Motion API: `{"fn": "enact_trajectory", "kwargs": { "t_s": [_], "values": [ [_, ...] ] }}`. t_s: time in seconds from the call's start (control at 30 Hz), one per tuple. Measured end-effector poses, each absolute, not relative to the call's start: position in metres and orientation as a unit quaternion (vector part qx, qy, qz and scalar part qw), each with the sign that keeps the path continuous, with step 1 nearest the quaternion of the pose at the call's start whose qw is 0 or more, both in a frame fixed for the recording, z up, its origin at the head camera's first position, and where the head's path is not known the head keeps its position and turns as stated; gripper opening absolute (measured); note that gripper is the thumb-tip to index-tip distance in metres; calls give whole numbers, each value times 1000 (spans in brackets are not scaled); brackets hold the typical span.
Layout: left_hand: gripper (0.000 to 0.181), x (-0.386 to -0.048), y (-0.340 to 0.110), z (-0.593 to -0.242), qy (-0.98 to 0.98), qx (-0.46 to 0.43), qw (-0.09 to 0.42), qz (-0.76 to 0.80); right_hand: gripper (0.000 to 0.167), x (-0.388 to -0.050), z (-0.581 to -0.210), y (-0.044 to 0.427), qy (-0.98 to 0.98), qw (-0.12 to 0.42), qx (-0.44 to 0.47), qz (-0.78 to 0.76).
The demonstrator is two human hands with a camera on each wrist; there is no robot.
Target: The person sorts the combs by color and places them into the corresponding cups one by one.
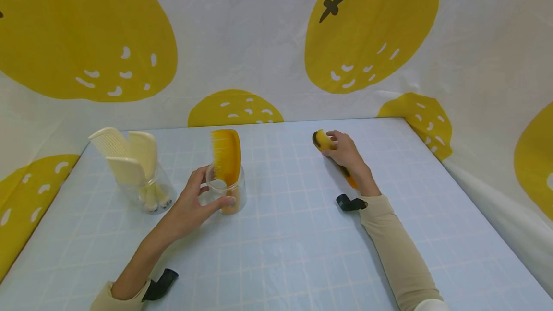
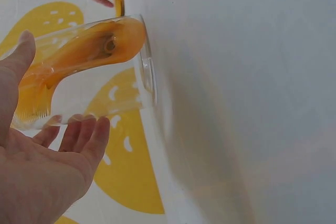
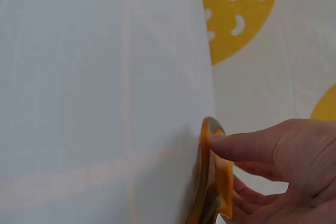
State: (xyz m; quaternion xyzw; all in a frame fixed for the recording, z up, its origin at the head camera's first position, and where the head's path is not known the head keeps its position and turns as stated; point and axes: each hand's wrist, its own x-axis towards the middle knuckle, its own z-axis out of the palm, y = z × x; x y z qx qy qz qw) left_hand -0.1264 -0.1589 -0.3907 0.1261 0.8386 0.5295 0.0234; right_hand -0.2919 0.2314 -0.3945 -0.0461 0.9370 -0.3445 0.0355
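Note:
My left hand (image 1: 187,212) grips a clear plastic cup (image 1: 242,195), thumb on the near side and fingers around the far side. In the cup stands an amber comb (image 1: 229,157), teeth end up and handle down; its curved handle (image 2: 113,40) shows through the wall in the left wrist view. Over to the right, my right hand (image 1: 347,153) pinches a dark-mottled amber comb (image 1: 320,140) between thumb and fingers. This comb (image 3: 206,166) is at the tabletop, its handle pointing toward me, and the hand hides part of it.
A second clear cup (image 1: 166,188) at the left holds three cream combs (image 1: 144,155) with their handles down. The pale blue checked tabletop (image 1: 276,234) ends at a hanging white cloth (image 1: 242,52) with yellow fruit prints, at the back and sides.

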Motion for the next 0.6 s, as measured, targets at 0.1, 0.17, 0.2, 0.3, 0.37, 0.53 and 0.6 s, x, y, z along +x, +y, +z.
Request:
{"fn": "enact_trajectory", "kwargs": {
  "t_s": [0.1, 0.17, 0.2, 0.3, 0.37, 0.53, 0.6],
  "values": [
    [80, -127, -159, -391, 839, 125, 24, 530, 53, -291, -393, 230, 934, 22, -60, -351],
    [80, -127, -159, -391, 839, 123, 24, 530, 49, -290, -392, 230, 931, 14, -67, -357],
    [80, -127, -159, -391, 839, 123, 25, 529, 47, -290, -392, 229, 930, 10, -72, -361],
    [81, -126, -159, -391, 841, 121, 26, 527, 40, -288, -389, 227, 923, 5, -83, -375],
    [81, -126, -159, -391, 843, 121, 25, 524, 36, -286, -386, 225, 920, 1, -95, -380],
    [82, -127, -159, -392, 844, 121, 25, 521, 29, -283, -377, 219, 917, -9, -120, -380],
    [82, -127, -159, -392, 844, 120, 27, 521, 27, -281, -373, 217, 915, -15, -124, -383]
  ]
}}
